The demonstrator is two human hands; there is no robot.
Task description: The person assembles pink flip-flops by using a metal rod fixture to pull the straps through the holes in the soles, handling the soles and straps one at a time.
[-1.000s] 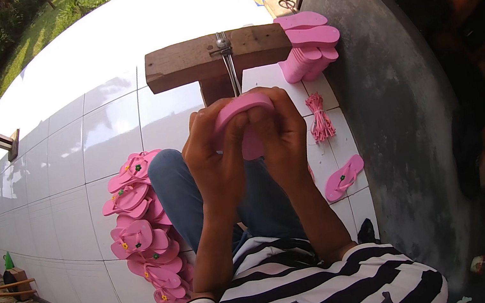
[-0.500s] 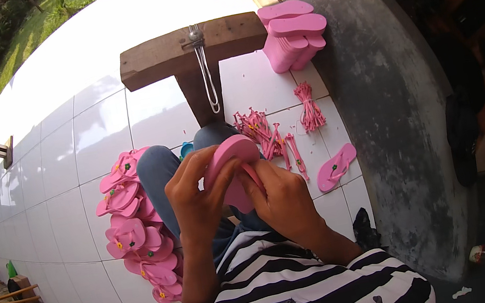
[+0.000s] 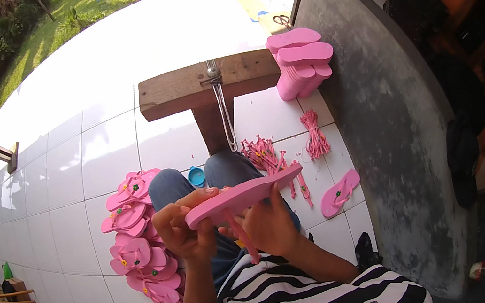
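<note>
Both hands hold a pink foam sandal sole [image 3: 244, 195] flat, just above my lap. My left hand [image 3: 183, 227] grips its left end from below. My right hand [image 3: 268, 221] is under the sole's middle, fingers on a pink strap [image 3: 245, 242] that hangs down from it. My knees in blue jeans [image 3: 221, 175] are below the sole. A wooden T-shaped stand [image 3: 205, 86] with a metal hook tool [image 3: 224, 112] rises in front of my knees.
A pile of finished pink sandals with flowers [image 3: 138, 241] lies at my left on the white tiled floor [image 3: 93, 152]. Stacked plain pink soles [image 3: 299, 60], loose pink straps [image 3: 269, 153] and a tied bundle [image 3: 315, 135] lie at the right. One sandal [image 3: 339, 191] rests beside the grey wall [image 3: 387, 126]. A small blue cap [image 3: 196, 176] sits near my knee.
My hands have come down from near the stand's hook toward my lap. The sole, earlier bent and upright, now lies flat with a strap hanging beneath it.
</note>
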